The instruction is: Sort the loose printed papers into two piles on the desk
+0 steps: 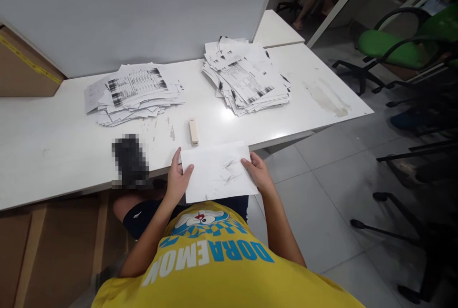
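Between my two hands a white sheet of paper (pixel 211 174) with grey smudges is held out over the table's front edge; whether it is one sheet or several I cannot tell. My left hand (pixel 179 179) grips its left side, thumb on top. On the right side my right hand (pixel 258 170) pinches it the same way. Just beyond the paper lies a small cream-coloured stapler (pixel 193 131). Farther back are two messy paper stacks, a left stack (pixel 139 90) and a taller right stack (pixel 246 79), both with black-streaked printed sheets on top.
A blurred-out dark object (pixel 130 161) lies at the edge of the white table (pixel 53 155). A grey partition (pixel 143 12) rises behind the stacks, with a cardboard box (pixel 28 69) at left. Green chairs (pixel 397 47) stand on the tiled floor at right. A person's legs (pixel 311 2) show at the back.
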The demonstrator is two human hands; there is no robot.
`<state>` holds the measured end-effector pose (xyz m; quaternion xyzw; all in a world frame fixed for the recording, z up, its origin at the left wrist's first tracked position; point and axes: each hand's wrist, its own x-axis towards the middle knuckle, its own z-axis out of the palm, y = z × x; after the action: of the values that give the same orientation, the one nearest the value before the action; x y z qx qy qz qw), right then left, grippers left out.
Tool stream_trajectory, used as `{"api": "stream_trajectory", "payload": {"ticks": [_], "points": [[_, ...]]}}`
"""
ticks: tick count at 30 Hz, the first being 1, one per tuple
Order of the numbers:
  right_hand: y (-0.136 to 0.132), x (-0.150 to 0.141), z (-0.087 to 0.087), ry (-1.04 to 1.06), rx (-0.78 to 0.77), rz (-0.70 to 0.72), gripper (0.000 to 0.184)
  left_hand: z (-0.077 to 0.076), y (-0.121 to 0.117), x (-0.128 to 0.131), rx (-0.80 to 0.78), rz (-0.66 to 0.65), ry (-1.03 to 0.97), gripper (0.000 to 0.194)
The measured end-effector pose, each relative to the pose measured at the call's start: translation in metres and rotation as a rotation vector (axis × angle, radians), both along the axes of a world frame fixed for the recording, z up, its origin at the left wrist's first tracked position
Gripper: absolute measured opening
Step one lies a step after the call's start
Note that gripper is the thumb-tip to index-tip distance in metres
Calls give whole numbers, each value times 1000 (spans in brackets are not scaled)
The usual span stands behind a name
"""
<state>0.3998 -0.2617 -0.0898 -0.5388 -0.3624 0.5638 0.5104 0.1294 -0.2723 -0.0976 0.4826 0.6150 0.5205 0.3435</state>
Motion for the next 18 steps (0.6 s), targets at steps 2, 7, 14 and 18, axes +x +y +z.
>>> {"api": "stream_trajectory", "payload": {"ticks": [2,7,14,18], "points": [[3,2,1,-14,-14,-19,41,0,6,2,-58,-47,-22,75],[16,6,0,-66,-47,-17,42,9,15,6,-219,-156,-106,84],[29,11,2,-185,-108,33,40,23,17,9,-297,-178,-9,76],[29,13,6,-241,-130,53,40,29,15,13,-314,-181,197,73]]}}
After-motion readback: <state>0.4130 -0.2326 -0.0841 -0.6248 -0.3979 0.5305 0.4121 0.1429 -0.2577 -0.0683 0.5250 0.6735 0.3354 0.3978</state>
